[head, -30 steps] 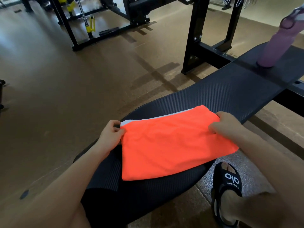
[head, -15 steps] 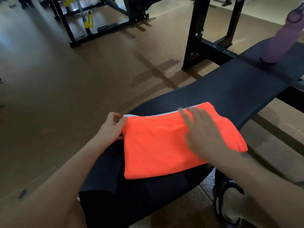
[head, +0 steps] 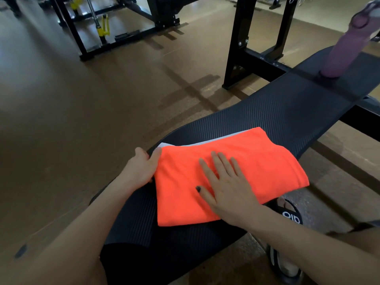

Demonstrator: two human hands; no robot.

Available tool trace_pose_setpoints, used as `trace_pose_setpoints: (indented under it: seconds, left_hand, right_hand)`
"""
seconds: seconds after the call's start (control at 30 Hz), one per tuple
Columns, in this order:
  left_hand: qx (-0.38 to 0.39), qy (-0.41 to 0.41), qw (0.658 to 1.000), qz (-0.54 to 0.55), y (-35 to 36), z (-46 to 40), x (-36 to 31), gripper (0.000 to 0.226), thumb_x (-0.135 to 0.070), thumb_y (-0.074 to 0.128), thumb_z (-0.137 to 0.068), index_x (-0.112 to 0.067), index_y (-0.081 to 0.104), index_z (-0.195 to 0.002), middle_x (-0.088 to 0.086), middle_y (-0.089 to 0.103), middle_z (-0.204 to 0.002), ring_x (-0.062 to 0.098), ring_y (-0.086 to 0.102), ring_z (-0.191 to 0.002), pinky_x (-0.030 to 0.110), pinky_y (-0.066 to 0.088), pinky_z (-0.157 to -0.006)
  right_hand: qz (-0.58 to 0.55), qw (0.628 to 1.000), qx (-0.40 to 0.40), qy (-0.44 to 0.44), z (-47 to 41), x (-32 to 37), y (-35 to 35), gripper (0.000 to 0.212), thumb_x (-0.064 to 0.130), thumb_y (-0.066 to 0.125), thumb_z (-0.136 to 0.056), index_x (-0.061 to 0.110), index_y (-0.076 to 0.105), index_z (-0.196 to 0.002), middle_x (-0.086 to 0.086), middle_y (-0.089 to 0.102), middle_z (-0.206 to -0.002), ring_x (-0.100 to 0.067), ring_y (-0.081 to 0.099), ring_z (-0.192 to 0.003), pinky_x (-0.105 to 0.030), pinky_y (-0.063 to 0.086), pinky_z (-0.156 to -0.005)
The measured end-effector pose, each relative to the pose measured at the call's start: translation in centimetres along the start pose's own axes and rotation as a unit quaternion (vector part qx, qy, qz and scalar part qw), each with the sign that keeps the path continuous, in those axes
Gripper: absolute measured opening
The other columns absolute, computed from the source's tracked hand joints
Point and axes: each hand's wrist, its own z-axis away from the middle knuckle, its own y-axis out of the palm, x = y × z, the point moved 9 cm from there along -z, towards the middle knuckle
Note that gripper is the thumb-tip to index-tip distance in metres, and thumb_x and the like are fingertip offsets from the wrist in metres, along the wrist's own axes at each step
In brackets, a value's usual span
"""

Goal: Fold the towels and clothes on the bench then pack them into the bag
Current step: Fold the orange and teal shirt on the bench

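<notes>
The orange cloth [head: 230, 173] lies folded on the table [head: 287, 120], right hand [head: 228, 186] flat with fingers spread, left hand [head: 141, 167] pinching its edge; packing remains, no bag visible.

Bright orange folded cloth [head: 242, 167]: flat rectangle, thin white layer showing at its far edge
Location: on black ribbed padded surface [head: 287, 116], near end

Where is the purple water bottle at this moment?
In the head view the purple water bottle stands at the upper right, on the far end of the black bench, well beyond the orange cloth and both hands.
</notes>
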Motion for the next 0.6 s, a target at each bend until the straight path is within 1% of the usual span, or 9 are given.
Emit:
trace_pose_setpoints:
  seconds: [0.07,0.1,0.17,0.23,0.3,0.37,0.43,0.5,0.6]
  left_hand:
    - [0.039,-0.011,0.998,-0.047,1.2,0.9,0.6,0.060,-0.064,0.053,-0.093,-0.008,0.043,-0.114,0.010,0.065,-0.102,0.027,0.071,-0.087,0.046,0.058,-0.087]
    - [0.040,-0.011,0.997,-0.059,1.6,1.0,0.8,0.065,-0.064,0.057,-0.091,-0.006,0.043,-0.118,0.010,0.064,-0.107,0.028,0.070,-0.093,0.046,0.057,-0.088]
    - [0.033,-0.017,0.998,-0.050,2.2,0.9,1.2,0.072,-0.062,0.066,-0.086,-0.004,0.046,-0.124,0.011,0.063,-0.116,0.028,0.065,-0.103,0.046,0.056,-0.089]
    - [0.034,-0.030,0.999,0.001,2.7,0.8,1.3,0.068,-0.053,0.074,-0.083,-0.006,0.049,-0.124,0.009,0.062,-0.117,0.025,0.064,-0.103,0.043,0.056,-0.086]
    - [0.044,-0.055,0.992,0.103,3.4,1.1,1.5,0.064,-0.042,0.082,-0.078,-0.009,0.052,-0.123,0.008,0.063,-0.117,0.022,0.064,-0.103,0.040,0.056,-0.085]
    - [0.050,-0.072,0.977,0.193,3.7,1.3,1.6,0.073,-0.041,0.086,-0.067,-0.010,0.054,-0.125,0.010,0.066,-0.119,0.023,0.067,-0.103,0.043,0.058,-0.088]
    - [0.063,-0.105,0.962,0.244,4.3,2.0,2.1,0.078,-0.048,0.082,-0.068,-0.009,0.053,-0.130,0.010,0.068,-0.120,0.025,0.069,-0.104,0.045,0.058,-0.088]
    - [0.070,-0.124,0.966,0.217,4.7,3.2,2.5,0.077,-0.060,0.073,-0.076,-0.010,0.052,-0.130,0.006,0.066,-0.121,0.025,0.067,-0.107,0.043,0.056,-0.090]
    - [0.026,-0.069,0.994,0.080,4.2,4.4,2.1,0.049,-0.054,0.058,-0.095,-0.015,0.049,-0.123,0.001,0.058,-0.117,0.017,0.059,-0.101,0.035,0.048,-0.080]
  right_hand:
    - [-0.001,0.999,-0.031,0.033,-1.2,-1.8,-1.1,0.073,0.060,0.022,-0.097,0.021,0.025,-0.159,-0.017,0.023,-0.163,-0.032,0.018,-0.153,-0.052,0.012,-0.123]
    - [0.002,0.998,-0.026,0.053,-1.6,-3.0,-1.0,0.076,0.062,0.017,-0.096,0.021,0.023,-0.159,-0.017,0.022,-0.164,-0.033,0.018,-0.152,-0.052,0.011,-0.123]
    - [0.019,0.996,0.023,0.082,-1.7,-4.9,0.5,0.082,0.065,0.003,-0.090,0.023,0.011,-0.161,-0.015,0.011,-0.167,-0.031,0.008,-0.154,-0.048,0.002,-0.125]
    - [0.016,0.995,0.044,0.088,-1.5,-5.6,1.7,0.085,0.066,-0.004,-0.086,0.025,0.004,-0.161,-0.013,0.002,-0.168,-0.029,0.000,-0.155,-0.046,-0.004,-0.125]
    - [0.002,0.995,0.036,0.088,-1.6,-5.5,1.4,0.086,0.066,-0.005,-0.085,0.026,0.005,-0.161,-0.012,0.003,-0.168,-0.028,0.000,-0.155,-0.045,-0.003,-0.125]
    - [-0.010,0.996,0.012,0.093,-1.7,-5.8,0.6,0.085,0.064,-0.002,-0.086,0.026,0.010,-0.161,-0.014,0.009,-0.167,-0.028,0.005,-0.155,-0.044,-0.002,-0.125]
    - [-0.016,0.996,0.003,0.092,-1.3,-6.2,0.5,0.083,0.063,0.000,-0.088,0.025,0.012,-0.161,-0.015,0.011,-0.167,-0.028,0.007,-0.155,-0.043,-0.002,-0.125]
    - [-0.017,0.996,0.015,0.086,-1.4,-6.4,1.0,0.085,0.065,-0.002,-0.087,0.026,0.013,-0.161,-0.014,0.010,-0.167,-0.028,0.005,-0.155,-0.043,-0.002,-0.125]
    - [-0.103,0.989,0.016,0.101,-2.3,-6.9,0.4,0.090,0.066,-0.001,-0.082,0.026,0.018,-0.160,-0.014,0.015,-0.166,-0.028,0.008,-0.154,-0.042,0.004,-0.125]
